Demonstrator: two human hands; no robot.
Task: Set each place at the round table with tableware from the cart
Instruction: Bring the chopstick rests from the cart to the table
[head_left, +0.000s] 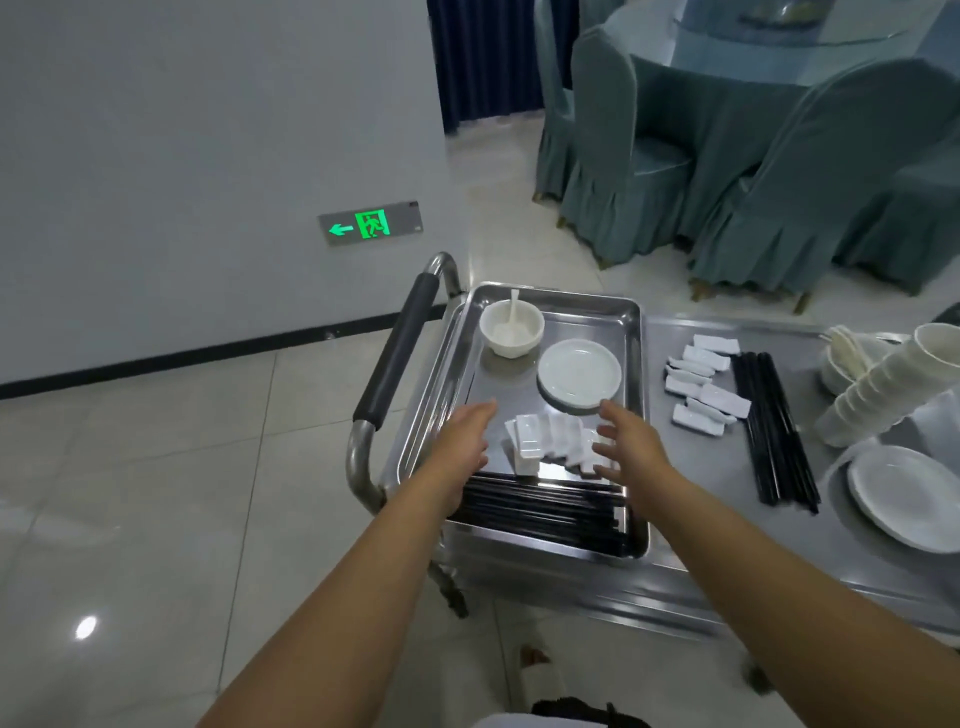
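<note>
Tray (636, 332) on cart (727, 577) loaded; left hand (465, 441) and right hand (626, 441) flank chopstick rests (550, 441), fingers straight, apart, holding nothing; likely next: grip tray, carry to round table (779, 57).

Two bare forearms, no sleeves visible up to the frame edge. No watch, bracelet or rings seen on either wrist or fingers. Left hand (465, 447) and right hand (631, 449) ungloved, nails short as far as visible. Below the arms: white garment edge with dark fabric (582, 714) at bottom, and a light open-toe sandal (535, 662) showing toes.
</note>
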